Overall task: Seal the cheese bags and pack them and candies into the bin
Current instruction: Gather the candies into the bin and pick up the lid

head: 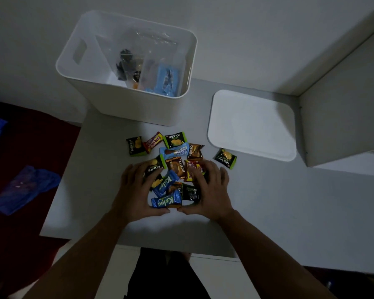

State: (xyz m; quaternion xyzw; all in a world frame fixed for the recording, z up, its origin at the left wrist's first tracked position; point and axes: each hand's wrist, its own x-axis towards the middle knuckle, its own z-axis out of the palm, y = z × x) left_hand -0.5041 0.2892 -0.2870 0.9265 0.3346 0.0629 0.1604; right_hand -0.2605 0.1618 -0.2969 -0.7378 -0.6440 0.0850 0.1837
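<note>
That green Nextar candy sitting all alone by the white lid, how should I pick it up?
Pinch the lone green Nextar candy across its flat middle, coming straight down from above. It lies flat on the table, apart from the pile, with the lid just behind it, so the top is the open side. The right hand is nearest.

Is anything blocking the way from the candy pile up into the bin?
Nothing visible does. The bin stands open-topped just beyond the candy pile, its lid lying off to the right, with bare table between them.
</note>
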